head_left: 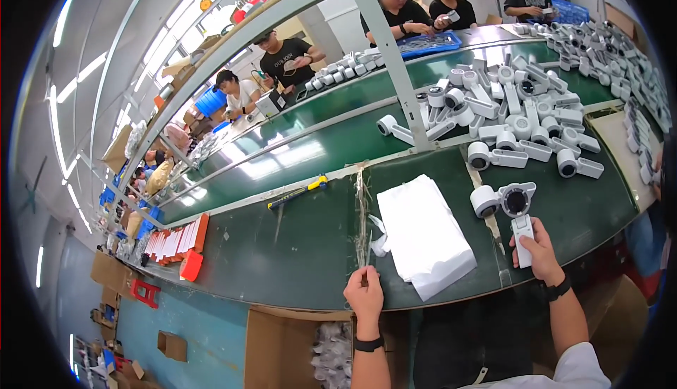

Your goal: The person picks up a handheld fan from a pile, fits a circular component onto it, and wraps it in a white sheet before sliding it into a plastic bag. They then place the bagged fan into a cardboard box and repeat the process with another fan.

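Observation:
My right hand (539,251) is wrapped round the handle of a white handheld device (522,230), whose round, dark-centred head points away from me. Another white device (485,201) lies on the green bench just left of that head. My left hand (364,294) is at the bench's front edge with its fingers pinched together; whatever they may hold is too small to make out. Between my hands a stack of thin white plastic bags (427,237) lies flat. A crumpled white scrap (379,239) sits by its left side, just beyond my left hand.
A heap of white devices (518,107) covers the far right. A yellow-and-black tool (297,193) and orange-edged cartons (176,241) lie leftward. A metal post (395,64) rises before the conveyor (282,156). An open cardboard box (278,347) stands below; several people work opposite.

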The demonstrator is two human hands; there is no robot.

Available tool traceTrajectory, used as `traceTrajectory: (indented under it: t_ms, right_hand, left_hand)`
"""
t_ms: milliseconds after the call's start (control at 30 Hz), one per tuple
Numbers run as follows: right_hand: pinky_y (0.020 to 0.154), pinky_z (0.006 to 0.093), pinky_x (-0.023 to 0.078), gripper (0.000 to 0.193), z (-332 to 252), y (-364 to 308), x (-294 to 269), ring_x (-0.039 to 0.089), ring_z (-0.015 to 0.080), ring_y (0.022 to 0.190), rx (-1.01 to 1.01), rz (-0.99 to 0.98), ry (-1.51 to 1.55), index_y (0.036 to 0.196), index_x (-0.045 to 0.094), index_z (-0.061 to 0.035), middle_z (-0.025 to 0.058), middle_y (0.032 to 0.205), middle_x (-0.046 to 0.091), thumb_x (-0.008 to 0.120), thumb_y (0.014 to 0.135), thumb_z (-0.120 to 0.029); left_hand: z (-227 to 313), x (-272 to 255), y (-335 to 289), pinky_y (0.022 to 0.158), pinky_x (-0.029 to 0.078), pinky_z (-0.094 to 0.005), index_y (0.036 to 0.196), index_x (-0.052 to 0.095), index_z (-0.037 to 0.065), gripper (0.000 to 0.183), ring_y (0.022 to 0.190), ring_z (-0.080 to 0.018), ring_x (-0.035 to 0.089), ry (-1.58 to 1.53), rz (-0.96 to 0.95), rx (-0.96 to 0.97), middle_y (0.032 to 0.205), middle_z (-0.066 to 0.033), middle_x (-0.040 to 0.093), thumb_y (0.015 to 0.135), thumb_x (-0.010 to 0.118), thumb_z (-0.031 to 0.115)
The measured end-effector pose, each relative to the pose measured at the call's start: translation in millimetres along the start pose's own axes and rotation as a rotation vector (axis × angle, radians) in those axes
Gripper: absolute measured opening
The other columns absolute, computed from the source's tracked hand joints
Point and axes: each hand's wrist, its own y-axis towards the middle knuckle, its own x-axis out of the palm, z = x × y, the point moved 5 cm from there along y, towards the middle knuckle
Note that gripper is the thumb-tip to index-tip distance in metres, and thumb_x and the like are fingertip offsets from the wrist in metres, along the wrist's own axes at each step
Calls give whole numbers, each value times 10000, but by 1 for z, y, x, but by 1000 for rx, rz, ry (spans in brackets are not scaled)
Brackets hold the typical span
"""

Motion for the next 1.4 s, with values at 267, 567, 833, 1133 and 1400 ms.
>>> traceTrajectory:
  t_ms: [267,567,833,1133,1400]
  right_hand:
    - [452,279,473,295,-13,-6,4,566,158,506,9,2,-90,1178,450,-19,105,818,606,542,906,-87]
    - [485,267,467,345,-7,-3,6,571,131,537,61,-38,-54,1196,472,8,86,844,621,603,896,-102]
    - [476,268,470,322,-11,-6,4,569,138,530,34,-39,-64,1196,474,-18,89,840,614,589,902,-81]
    - [514,256,469,385,-14,-2,7,572,112,566,32,-55,-87,1232,479,-12,57,867,618,636,891,-97]
    - [528,257,472,413,-11,-3,3,567,94,584,29,-42,-117,1227,501,11,43,840,608,661,871,-124]
  left_hand:
    - [11,1,0,664,508,-246,929,661,-49,148,714,-118,650,-28,4,0,809,-80,690,904,633,95]
    - [120,17,-31,765,496,-347,1015,663,35,314,899,-275,614,240,-281,578,1007,-124,659,719,763,55]
    - [129,56,-64,756,451,-365,983,676,74,339,857,-269,560,498,-546,816,932,-67,621,695,825,174]
    - [141,70,-81,819,434,-405,999,657,69,355,950,-298,554,644,-459,885,1048,-67,637,714,821,203]
    - [129,75,-82,854,432,-415,1013,659,64,343,981,-311,545,598,-423,905,1066,-62,630,722,811,162]
